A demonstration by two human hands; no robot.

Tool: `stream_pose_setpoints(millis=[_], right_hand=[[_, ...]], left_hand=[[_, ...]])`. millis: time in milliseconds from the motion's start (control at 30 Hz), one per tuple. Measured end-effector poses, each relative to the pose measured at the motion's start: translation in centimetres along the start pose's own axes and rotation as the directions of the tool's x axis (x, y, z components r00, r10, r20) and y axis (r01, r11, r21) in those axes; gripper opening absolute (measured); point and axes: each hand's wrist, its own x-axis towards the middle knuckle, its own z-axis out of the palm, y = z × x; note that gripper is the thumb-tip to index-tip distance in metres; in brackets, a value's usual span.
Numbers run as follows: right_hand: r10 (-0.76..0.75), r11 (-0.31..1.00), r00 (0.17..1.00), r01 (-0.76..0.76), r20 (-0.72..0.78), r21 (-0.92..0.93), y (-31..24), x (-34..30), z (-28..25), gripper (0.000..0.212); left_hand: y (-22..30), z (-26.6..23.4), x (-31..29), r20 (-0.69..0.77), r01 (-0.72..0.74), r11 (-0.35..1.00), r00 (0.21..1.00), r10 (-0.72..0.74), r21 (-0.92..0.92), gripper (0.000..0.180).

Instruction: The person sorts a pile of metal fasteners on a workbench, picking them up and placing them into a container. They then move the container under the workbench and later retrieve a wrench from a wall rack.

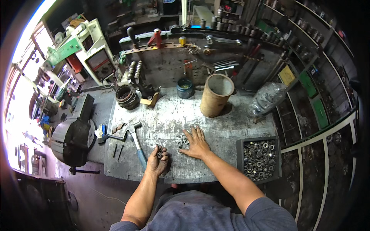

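My left hand (157, 161) is raised palm up at the bench's near side, its fingers curled round a small dark metal nut (159, 155). Whether more nuts sit in that palm is hidden. On the bench top, my right hand (197, 145) lies flat with fingers spread. Just left of its palm, between thumb and forefinger, is a small cluster of loose metal nuts (186, 142), partly covered by the fingers. A hammer (137, 143) with a blue grip lies to the left of my left hand.
A black tray (239, 158) full of nuts sits at the right edge of the metal workbench (154, 119). Behind stand a tan cylinder (212, 102), a blue pot (185, 92) and a plastic-wrapped part (268, 98). A vise (71, 140) is on the left.
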Motion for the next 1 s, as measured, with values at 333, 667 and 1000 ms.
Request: stream_pose_setpoints(millis=[333, 667, 1000], right_hand=[[-0.307, 0.928, 0.941, 0.328, 0.14, -0.175, -2.3, 3.7, 0.3, 0.055], [-0.491, 0.863, 0.828, 0.505, -0.271, -0.022, -0.4, 3.4, 3.9, 0.027], [0.517, 0.607, 0.799, -0.09, -0.307, 0.789, 1.5, 4.2, 0.8, 0.017]], left_hand=[[0.7, 0.7, -0.5, -0.178, -0.009, 0.896, 0.979, 0.098, 0.443, 0.009], [-2.1, 2.4, 3.3, -0.05, -0.084, 0.407, 0.95, 0.31, 0.91, 0.008], [-4.4, 3.9, 2.8, -0.081, -0.063, 0.483, 0.959, 0.273, 0.873, 0.006]])
